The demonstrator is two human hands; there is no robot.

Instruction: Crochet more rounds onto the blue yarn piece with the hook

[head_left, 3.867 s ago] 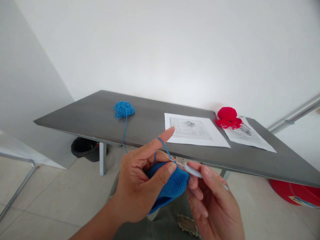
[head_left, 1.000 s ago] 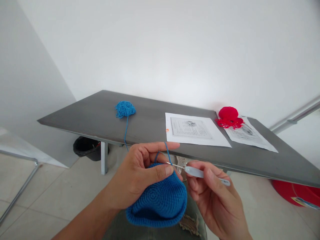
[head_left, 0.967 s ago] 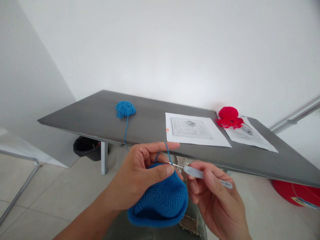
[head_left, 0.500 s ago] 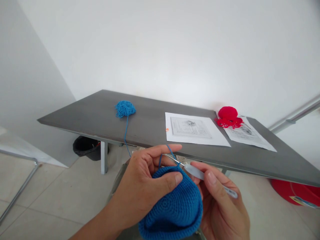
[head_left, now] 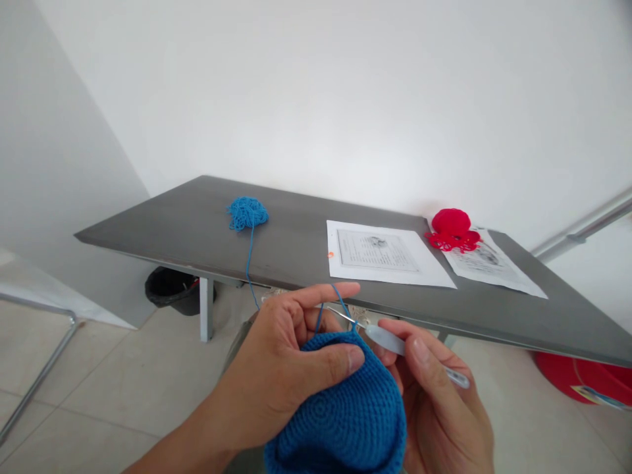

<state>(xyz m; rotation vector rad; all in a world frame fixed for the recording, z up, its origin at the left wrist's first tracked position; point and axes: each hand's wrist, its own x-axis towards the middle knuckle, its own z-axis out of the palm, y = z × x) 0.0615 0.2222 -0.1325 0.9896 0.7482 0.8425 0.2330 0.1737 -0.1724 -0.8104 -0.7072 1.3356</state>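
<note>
My left hand [head_left: 291, 362] pinches the upper edge of a round blue crochet piece [head_left: 345, 421], its thumb lying on the front of the fabric. Over its stretched index finger runs a strand of blue yarn [head_left: 340, 299] that drops to the stitches. A crochet hook [head_left: 388, 339] with a metal shaft and pale, see-through handle is held in my right hand [head_left: 444, 395] between thumb and fingers. The hook's shaft lies at the top edge of the piece, with yarn around it. Some right-hand fingers are hidden behind the fabric.
On the grey table [head_left: 291, 243] lie a loose blue yarn ball [head_left: 247, 212], a printed sheet [head_left: 390, 257], and red yarn [head_left: 451, 229] on a second sheet [head_left: 508, 270]. Below are a black bin [head_left: 172, 289] and a red container [head_left: 567, 378].
The blue piece has tilted and shifted slightly down and left at its lower part. My left thumb has slid a little to the right. The hook stays at the top edge.
</note>
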